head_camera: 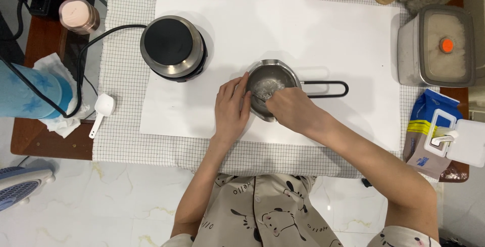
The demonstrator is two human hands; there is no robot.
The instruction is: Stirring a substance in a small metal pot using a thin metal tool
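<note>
A small steel pot (273, 72) with a black wire handle (328, 89) sits on a white sheet (313, 35) in the middle of the table. White crumpled material (263, 88), perhaps a tissue, lies inside it. My left hand (231, 108) rests flat against the pot's left wall, fingers apart. My right hand (293, 109) reaches over the near rim into the pot, its fingers closed on the white material.
A round electric hot plate (173, 47) with a black cord stands to the left. A white scoop (102, 109), a blue cup (30, 91), a pink-lidded jar (78, 15), a lidded grey container (437, 45) and a wipes pack (434, 133) ring the checked cloth (121, 90).
</note>
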